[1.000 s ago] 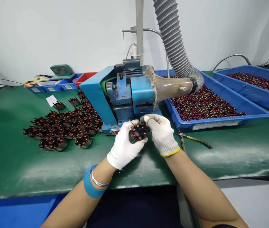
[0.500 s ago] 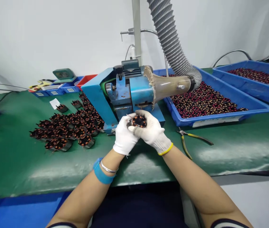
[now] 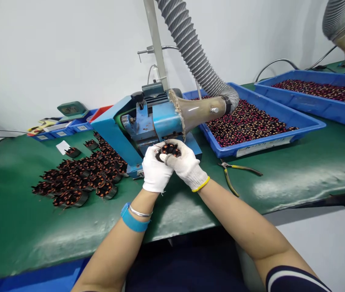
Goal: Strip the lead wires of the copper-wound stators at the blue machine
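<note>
Both my gloved hands meet around one motor stator (image 3: pixel 172 150), a dark ring with copper windings, just in front of the blue machine (image 3: pixel 163 117). My left hand (image 3: pixel 156 168) is closed on its left side, near some thin wire ends. My right hand (image 3: pixel 186 162) wraps the right side, thumb across the front. The fingers hide much of the stator's outer wall. To the left, many similar stators (image 3: pixel 81 172) stand grouped on the green bench (image 3: pixel 78 227).
A grey ribbed hose (image 3: pixel 190 48) joins the machine's funnel (image 3: pixel 201 111). Yellow-handled cutters (image 3: pixel 230 174) lie to the right. Behind them is a blue tray (image 3: pixel 264 140) full of small red and black parts, with another blue tray (image 3: pixel 318 95) beyond. Small bins (image 3: pixel 59 132) stand at back left.
The view has turned to the right and tilted, so the machine and trays sit further left. My hands keep hold of the stator in front of the machine.
</note>
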Demonstrator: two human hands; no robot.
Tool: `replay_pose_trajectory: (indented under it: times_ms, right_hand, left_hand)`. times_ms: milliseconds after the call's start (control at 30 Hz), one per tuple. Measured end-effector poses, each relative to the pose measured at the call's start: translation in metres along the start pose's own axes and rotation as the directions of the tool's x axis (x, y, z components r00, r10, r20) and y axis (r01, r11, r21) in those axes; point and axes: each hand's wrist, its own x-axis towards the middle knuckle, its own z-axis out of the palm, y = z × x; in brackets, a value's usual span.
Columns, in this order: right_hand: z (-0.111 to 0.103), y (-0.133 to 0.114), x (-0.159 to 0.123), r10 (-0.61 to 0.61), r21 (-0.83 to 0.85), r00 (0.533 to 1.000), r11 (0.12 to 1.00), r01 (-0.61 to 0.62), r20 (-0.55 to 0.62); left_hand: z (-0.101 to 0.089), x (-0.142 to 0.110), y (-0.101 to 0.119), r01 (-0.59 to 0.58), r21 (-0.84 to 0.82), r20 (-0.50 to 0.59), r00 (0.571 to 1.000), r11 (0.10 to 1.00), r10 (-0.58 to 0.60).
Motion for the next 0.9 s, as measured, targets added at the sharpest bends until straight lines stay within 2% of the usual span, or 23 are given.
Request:
replay_pose_trajectory:
  times_ms: [433, 533, 600, 667, 767, 833, 900]
  right_hand:
    - [0.0, -0.004, -0.006, 0.001, -0.076, 0.999, 0.997, -0.004, -0.038]
    - [-0.002, -0.009, -0.017, -0.016, -0.178, 0.999, 0.984, 0.022, 0.032]
    - [-0.007, -0.015, -0.023, -0.089, -0.312, 0.985, 0.941, 0.131, 0.146]
    - [-0.014, -0.024, -0.027, -0.236, -0.424, 0.942, 0.847, 0.32, 0.24]
    - [-0.025, -0.037, -0.028, -0.485, -0.449, 0.809, 0.673, 0.587, 0.331]
    - [-0.028, -0.042, -0.027, -0.544, -0.435, 0.712, 0.564, 0.702, 0.445]
    - [-0.028, -0.042, -0.026, -0.502, -0.431, 0.638, 0.474, 0.768, 0.584]
  left_hand:
    - [-0.002, 0.0, 0.003, 0.05, 0.0, 0.098, 0.994, 0.999, -0.05]
    - [-0.008, -0.011, 0.001, 0.006, -0.107, 0.115, 0.993, 0.994, 0.006]
    - [-0.016, -0.018, 0.001, -0.001, -0.201, 0.082, 0.996, 0.98, 0.018]
    - [-0.026, -0.021, 0.003, 0.042, -0.292, 0.107, 0.994, 0.956, -0.011]
    - [-0.041, -0.02, 0.009, 0.195, -0.375, 0.291, 0.953, 0.906, -0.085]
    - [-0.05, -0.017, 0.013, 0.307, -0.39, 0.403, 0.905, 0.868, -0.14]
    - [-0.056, -0.013, 0.015, 0.381, -0.387, 0.474, 0.863, 0.84, -0.174]
